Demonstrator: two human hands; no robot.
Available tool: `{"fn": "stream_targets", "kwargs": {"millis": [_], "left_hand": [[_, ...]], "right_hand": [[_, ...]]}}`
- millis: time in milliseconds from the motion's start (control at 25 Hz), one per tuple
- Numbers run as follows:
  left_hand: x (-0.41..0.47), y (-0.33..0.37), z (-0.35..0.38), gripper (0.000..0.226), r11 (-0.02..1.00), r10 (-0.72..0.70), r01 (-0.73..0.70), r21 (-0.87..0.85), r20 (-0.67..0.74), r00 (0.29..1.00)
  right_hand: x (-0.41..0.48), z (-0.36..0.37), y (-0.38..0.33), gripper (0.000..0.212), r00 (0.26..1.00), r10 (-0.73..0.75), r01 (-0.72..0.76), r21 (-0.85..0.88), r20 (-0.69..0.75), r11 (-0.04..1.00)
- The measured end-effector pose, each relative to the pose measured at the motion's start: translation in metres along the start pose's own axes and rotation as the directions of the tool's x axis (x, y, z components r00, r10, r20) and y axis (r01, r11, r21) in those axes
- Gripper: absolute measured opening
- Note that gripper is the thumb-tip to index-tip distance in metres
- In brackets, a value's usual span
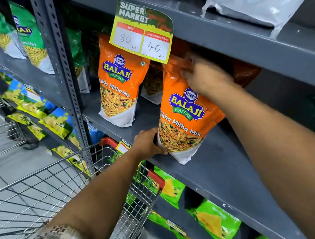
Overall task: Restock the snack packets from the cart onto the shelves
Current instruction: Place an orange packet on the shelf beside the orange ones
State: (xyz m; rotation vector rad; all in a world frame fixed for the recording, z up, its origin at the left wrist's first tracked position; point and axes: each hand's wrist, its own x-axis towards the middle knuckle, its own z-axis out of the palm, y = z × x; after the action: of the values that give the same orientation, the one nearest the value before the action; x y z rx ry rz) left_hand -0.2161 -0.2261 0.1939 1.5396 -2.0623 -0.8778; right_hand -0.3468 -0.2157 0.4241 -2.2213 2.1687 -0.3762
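An orange Balaji Tikha Mitha Mix packet (184,121) stands tilted on the grey middle shelf (226,168). My right hand (204,77) grips its top edge. My left hand (147,142) holds its lower left corner at the shelf's front. A second orange packet (117,86) of the same kind stands upright to the left, apart from the first. More orange packets sit in shadow behind my right hand. The wire cart (83,186) with red corners is below my left arm; its inside looks bare where visible.
A yellow price tag (141,35) reading 80 and 40 hangs from the shelf above. White packets stand on the top shelf (237,7). Green packets (213,221) fill the lower shelves, and green Balaji packets (29,38) sit in the left bay. A perforated upright post (61,50) divides the bays.
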Motion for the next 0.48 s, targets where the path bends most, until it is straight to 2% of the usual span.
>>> {"fn": "stream_targets", "kwargs": {"millis": [80, 160, 200, 240, 280, 320, 360, 400, 440, 480], "left_hand": [[0.001, 0.001, -0.001, 0.082, 1.0, -0.003, 0.003, -0.005, 0.003, 1.0], [0.003, -0.001, 0.0, 0.082, 1.0, 0.003, -0.003, -0.007, 0.015, 1.0], [0.002, -0.001, -0.001, 0.082, 1.0, 0.0, 0.0, -0.02, 0.012, 1.0], [0.002, -0.003, -0.003, 0.082, 0.999, -0.001, 0.001, -0.046, 0.009, 1.0], [0.001, -0.006, -0.005, 0.081, 0.997, -0.004, 0.004, -0.072, 0.013, 1.0], [0.003, -0.01, -0.007, 0.079, 0.995, -0.009, 0.01, -0.095, 0.019, 1.0], [0.005, -0.013, -0.008, 0.078, 0.994, -0.012, 0.015, -0.106, 0.022, 1.0], [0.007, -0.015, -0.009, 0.078, 0.994, -0.008, 0.011, -0.107, 0.028, 1.0], [0.007, -0.017, -0.01, 0.078, 0.995, -0.004, 0.008, -0.102, 0.033, 0.999], [0.008, -0.017, -0.01, 0.079, 0.995, 0.0, 0.004, -0.103, 0.034, 0.999]], "right_hand": [[-0.007, 0.0, 0.004, 0.047, 0.993, -0.02, 0.022, 0.014, -0.118, 1.0], [-0.018, -0.005, 0.017, 0.061, 0.994, 0.03, -0.032, -0.017, -0.101, 0.999], [-0.029, -0.006, 0.028, 0.069, 0.987, 0.072, -0.079, -0.044, -0.143, 0.996], [-0.044, 0.001, 0.042, 0.077, 0.956, 0.121, -0.135, -0.036, -0.266, 0.99], [-0.065, 0.015, 0.053, 0.085, 0.892, 0.166, -0.156, 0.056, -0.42, 0.986], [-0.088, 0.038, 0.06, 0.094, 0.824, 0.225, -0.122, 0.224, -0.52, 0.967], [-0.107, 0.067, 0.066, 0.101, 0.816, 0.299, -0.078, 0.417, -0.495, 0.906], [-0.12, 0.097, 0.071, 0.104, 0.87, 0.34, -0.079, 0.578, -0.358, 0.812], [-0.127, 0.126, 0.073, 0.103, 0.935, 0.318, -0.14, 0.664, -0.155, 0.734], [-0.128, 0.153, 0.075, 0.099, 0.969, 0.246, -0.191, 0.669, 0.012, 0.718]]}}
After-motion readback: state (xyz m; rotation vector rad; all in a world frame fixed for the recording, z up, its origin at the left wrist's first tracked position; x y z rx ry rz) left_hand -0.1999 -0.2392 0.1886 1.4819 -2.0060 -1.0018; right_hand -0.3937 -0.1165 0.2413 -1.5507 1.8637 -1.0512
